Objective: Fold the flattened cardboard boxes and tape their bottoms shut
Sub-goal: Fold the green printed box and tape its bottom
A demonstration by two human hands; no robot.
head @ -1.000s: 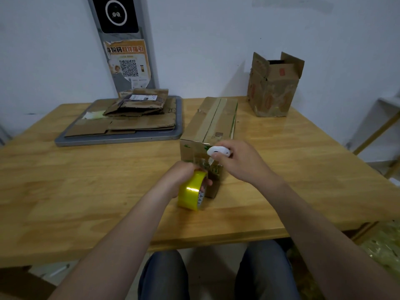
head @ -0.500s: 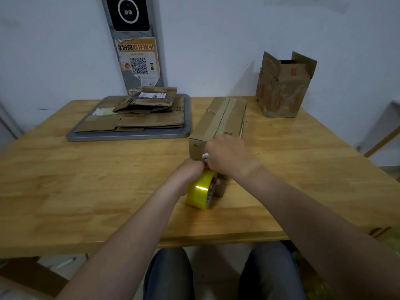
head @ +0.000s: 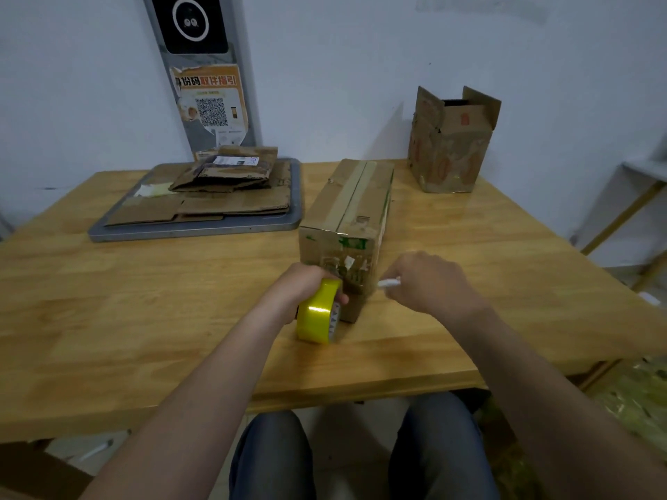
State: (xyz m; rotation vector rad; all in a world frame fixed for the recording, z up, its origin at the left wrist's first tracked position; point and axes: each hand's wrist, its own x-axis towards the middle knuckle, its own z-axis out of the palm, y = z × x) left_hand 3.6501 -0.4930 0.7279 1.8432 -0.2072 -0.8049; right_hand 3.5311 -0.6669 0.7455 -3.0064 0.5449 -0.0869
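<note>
box (head: 348, 207) sat mid tabletop (head: 144, 301), left hand (head: 306, 283) grip clamped on yellow tape (head: 315, 315) at its near end, right hand (head: 429, 279) grip pinched a white tool (head: 389, 283) just beside the box

You wear the only camera on your head; its wide-angle lens looks forward and down over the table (head: 144, 319) toward the wall (head: 361, 66). It sits close: your left hand (head: 305, 283), gripping the tape roll (head: 315, 313), lands near centre. The box (head: 357, 196) is just beyond that grip, and your right hand (head: 429, 283), holding a small white tool (head: 389, 283), is just right of it.
</note>
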